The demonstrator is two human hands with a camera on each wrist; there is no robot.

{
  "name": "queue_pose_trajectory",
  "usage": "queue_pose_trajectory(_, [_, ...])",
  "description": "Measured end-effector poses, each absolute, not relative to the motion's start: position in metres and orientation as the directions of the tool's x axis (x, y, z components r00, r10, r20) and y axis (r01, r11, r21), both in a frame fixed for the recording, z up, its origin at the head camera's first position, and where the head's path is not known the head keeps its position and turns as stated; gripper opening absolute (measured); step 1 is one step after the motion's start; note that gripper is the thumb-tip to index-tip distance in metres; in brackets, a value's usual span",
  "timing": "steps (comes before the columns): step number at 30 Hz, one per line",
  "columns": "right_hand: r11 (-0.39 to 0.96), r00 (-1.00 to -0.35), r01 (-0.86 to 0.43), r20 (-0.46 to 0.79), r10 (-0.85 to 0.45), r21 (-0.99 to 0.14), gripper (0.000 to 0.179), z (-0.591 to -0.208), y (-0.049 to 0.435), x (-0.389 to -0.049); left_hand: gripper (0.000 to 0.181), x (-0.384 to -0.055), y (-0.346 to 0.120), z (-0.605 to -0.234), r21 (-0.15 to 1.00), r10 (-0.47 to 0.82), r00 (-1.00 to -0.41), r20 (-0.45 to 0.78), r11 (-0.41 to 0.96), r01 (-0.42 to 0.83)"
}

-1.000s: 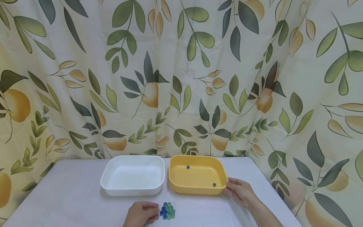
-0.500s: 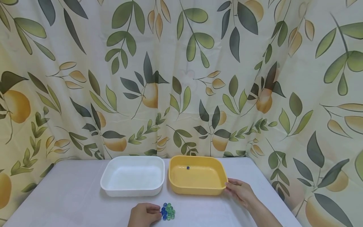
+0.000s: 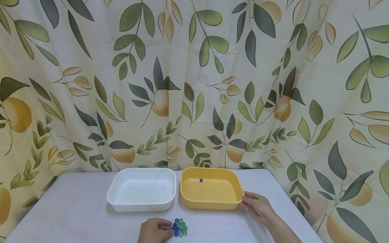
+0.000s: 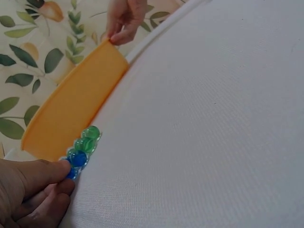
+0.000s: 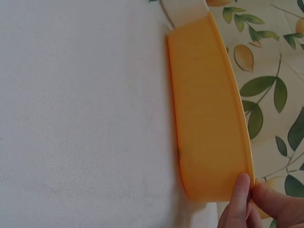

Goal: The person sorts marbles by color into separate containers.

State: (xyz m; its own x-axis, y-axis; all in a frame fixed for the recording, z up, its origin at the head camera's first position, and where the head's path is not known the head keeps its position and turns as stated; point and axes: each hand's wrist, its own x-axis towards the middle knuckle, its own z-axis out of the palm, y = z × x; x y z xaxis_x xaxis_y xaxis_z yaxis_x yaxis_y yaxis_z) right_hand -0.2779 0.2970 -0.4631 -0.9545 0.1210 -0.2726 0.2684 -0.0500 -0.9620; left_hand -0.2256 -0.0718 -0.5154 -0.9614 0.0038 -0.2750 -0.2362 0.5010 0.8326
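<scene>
On the left of the table [image 3: 76,206], white tray [image 3: 141,207]: stands upright on a pale cloth [image 3: 91,226], its right end just beside the yellow tray [image 3: 212,205], with a narrow gap between the two.

Left hand [image 3: 153,231]: low, in front of the white tray's right end; thumb and fingertips bent toward each other at the left edge of the marble cluster [image 3: 181,226]. From the left wrist, the thumb tip meets a blue marble [image 4: 71,174]; whether it is pinched or only touched, I cannot tell.

Marble cluster: see-through balls packed together, touching one another on the cloth, in front of the gap and the yellow tray's left end; blue ones mostly on the left, green ones [image 3: 183,228] mostly on the right.

Yellow tray: upright, standing behind the marbles and apart from them; one small dark ball [image 3: 201,180] lies inside, left of the middle and toward the back.

Right hand [image 3: 262,205]: grips the yellow tray's rim by its near right corner, thumb and fingers pinched together there. From the right wrist, a fingertip lies against the outer wall, with the thumb at the rim. The forearm runs off to the lower right.

Curtain [image 3: 361,158]: reaches across the whole back and down past the table's right side, printed with green leaves and orange fruit.
</scene>
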Motion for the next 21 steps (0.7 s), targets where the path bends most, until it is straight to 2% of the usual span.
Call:
queue_pose_trajectory(8, [-0.037, -0.945, 0.273, -0.275, 0.176, -0.961, 0.054, -0.4622, 0.2933, -0.2766, 0.024, -0.2266, -0.0686, -0.5189, 0.824, -0.029, -0.961, -0.277, 0.507, -0.253])
queue_pose_trajectory(21, [-0.025, -0.942, 0.288, -0.287, 0.174, -0.957, 0.055, -0.4617, 0.2937, -0.2782, 0.018, -0.2242, -0.0661, -0.5175, 0.820, -0.062, -0.964, -0.259, 0.513, -0.253])
